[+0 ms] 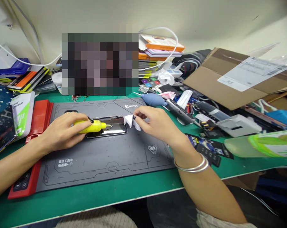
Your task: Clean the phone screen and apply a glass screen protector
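Observation:
A dark, glossy smartphone (119, 129) lies on a grey work mat (105, 161). My left hand (62, 129) is closed around a small yellow bottle (96, 126), its thin nozzle pointing right, over the phone. Whether the nozzle touches the phone I cannot tell. At the phone's right end, my right hand (155, 122) pinches a piece of white tissue (129, 120) between thumb and fingers. Part of the phone's left side is hidden behind my left hand and the bottle.
A red holder (39, 117) stands left of the mat. Behind are a blue air blower (154, 99) and stacked boxes (164, 44). At right are a cardboard box (205, 69), cluttered tools and a drink bottle (259, 145) lying down. A pixelated block covers the back middle.

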